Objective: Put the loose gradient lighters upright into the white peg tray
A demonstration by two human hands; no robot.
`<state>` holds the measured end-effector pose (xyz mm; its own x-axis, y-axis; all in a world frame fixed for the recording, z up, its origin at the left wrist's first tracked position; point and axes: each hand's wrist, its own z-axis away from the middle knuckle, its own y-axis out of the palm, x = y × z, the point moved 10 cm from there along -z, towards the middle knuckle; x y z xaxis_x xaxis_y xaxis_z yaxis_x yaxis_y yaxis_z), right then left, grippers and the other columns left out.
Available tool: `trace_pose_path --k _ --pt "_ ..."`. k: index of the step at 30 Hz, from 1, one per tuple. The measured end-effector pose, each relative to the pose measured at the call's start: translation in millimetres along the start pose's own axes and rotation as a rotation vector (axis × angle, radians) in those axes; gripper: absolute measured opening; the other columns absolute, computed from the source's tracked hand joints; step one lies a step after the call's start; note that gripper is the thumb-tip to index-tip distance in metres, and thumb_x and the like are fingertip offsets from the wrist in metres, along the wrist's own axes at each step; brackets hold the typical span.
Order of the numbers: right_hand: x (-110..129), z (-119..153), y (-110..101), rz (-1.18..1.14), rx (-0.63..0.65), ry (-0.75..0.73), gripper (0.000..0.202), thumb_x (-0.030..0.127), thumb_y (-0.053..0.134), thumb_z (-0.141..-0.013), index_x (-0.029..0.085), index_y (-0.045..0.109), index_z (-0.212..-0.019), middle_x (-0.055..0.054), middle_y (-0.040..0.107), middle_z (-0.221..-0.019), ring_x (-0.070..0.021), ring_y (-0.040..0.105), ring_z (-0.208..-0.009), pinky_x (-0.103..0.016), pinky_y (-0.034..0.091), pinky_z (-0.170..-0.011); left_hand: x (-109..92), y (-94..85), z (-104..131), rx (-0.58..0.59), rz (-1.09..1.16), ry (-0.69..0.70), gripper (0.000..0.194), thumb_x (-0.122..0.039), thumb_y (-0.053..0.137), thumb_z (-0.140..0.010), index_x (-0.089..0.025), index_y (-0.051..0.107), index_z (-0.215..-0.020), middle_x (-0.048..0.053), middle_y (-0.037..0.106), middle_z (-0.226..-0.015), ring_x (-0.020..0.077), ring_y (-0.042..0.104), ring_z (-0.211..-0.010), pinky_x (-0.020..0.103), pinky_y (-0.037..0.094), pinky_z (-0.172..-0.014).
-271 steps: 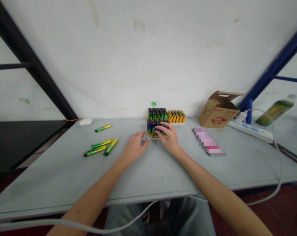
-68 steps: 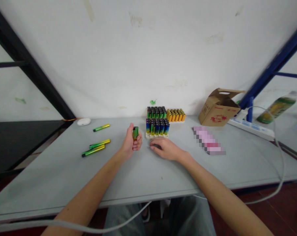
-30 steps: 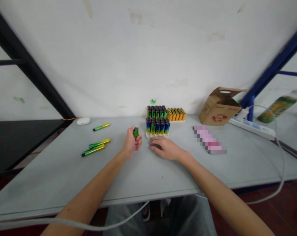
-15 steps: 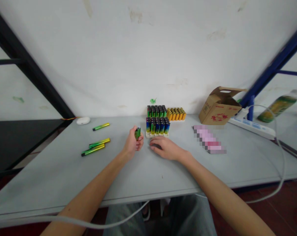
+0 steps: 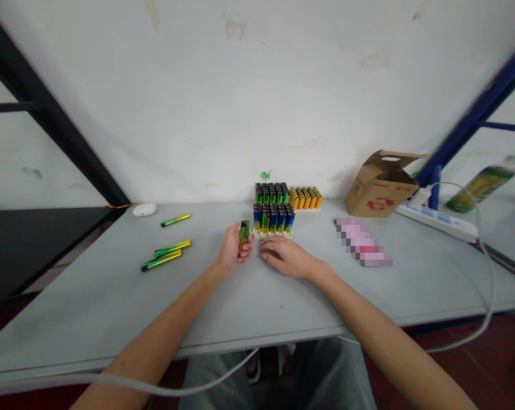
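Observation:
In my left hand point(image 5: 230, 250), the fingers are wrapped round green-and-yellow lighters point(image 5: 244, 232), held upright; there seem to be two, side by side. Just right of it, my right hand point(image 5: 283, 256) rests on the table with loosely bent fingers and the thumb apart, nothing visible in it. Beyond both hands stands a white tray point(image 5: 274, 234) with upright blue and green lighters point(image 5: 273, 221) in rows. Further left, several green-and-yellow lighters point(image 5: 161, 261) lie loose on the table, two of them touching or overlapping.
Behind the front tray are green lighters point(image 5: 272, 195) and yellow lighters point(image 5: 306, 198) in rows. An open cardboard box point(image 5: 380, 193), a power strip point(image 5: 440, 222) and a blurred pink object point(image 5: 363, 242) lie to the right. A white case point(image 5: 144, 210) sits back left. A cable point(image 5: 491, 273) hangs at the right.
My left hand has moved slightly right, closer to the front tray, and more of the held lighters shows. The right hand has stayed in place.

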<state>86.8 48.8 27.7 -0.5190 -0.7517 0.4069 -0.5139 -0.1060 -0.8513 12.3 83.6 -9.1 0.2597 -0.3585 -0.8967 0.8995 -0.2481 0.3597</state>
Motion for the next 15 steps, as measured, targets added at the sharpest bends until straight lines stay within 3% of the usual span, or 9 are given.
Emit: trace_pose_path --k 5,9,11,15 --pt "0.7 0.1 -0.6 0.017 -0.003 0.001 0.019 0.02 0.048 -0.091 0.013 0.065 -0.098 -0.011 0.065 -0.1 -0.0198 0.058 -0.096 -0.033 0.044 -0.087 -5.7 3.4 0.6 0.013 0.031 0.074 0.031 -0.032 0.028 -0.085 -0.016 0.049 -0.069 -0.005 0.034 -0.051 0.0081 0.031 -0.039 0.017 0.025 -0.035" --pt "-0.8 0.8 -4.5 0.042 -0.016 0.053 0.019 0.022 0.049 -0.09 0.014 0.066 -0.093 -0.01 0.068 -0.093 -0.0191 0.06 -0.089 -0.031 0.044 -0.081 -11.8 0.7 -1.3 -0.01 -0.004 0.188 0.017 -0.023 0.042 -0.082 -0.014 0.055 -0.077 -0.001 0.048 -0.059 0.0094 0.045 -0.048 0.02 0.038 -0.046" --pt "-9.1 2.6 -13.2 0.055 -0.086 0.153 0.02 0.023 0.048 -0.091 0.015 0.066 -0.089 -0.008 0.069 -0.087 -0.0183 0.061 -0.082 -0.029 0.044 -0.076 -13.7 0.7 -2.3 -0.001 -0.049 0.245 0.01 -0.024 0.052 -0.08 -0.014 0.055 -0.08 -0.001 0.054 -0.065 0.0099 0.051 -0.055 0.021 0.04 -0.051" --pt "-23.3 12.4 -41.0 -0.006 -0.364 0.317 0.023 0.027 0.045 -0.092 0.018 0.066 -0.095 -0.006 0.071 -0.086 -0.0172 0.062 -0.074 -0.029 0.046 -0.069 -18.3 4.6 -1.2 0.022 -0.175 0.35 0.026 -0.033 0.065 -0.076 -0.014 0.056 -0.091 0.003 0.062 -0.082 0.0128 0.059 -0.07 0.024 0.046 -0.061"
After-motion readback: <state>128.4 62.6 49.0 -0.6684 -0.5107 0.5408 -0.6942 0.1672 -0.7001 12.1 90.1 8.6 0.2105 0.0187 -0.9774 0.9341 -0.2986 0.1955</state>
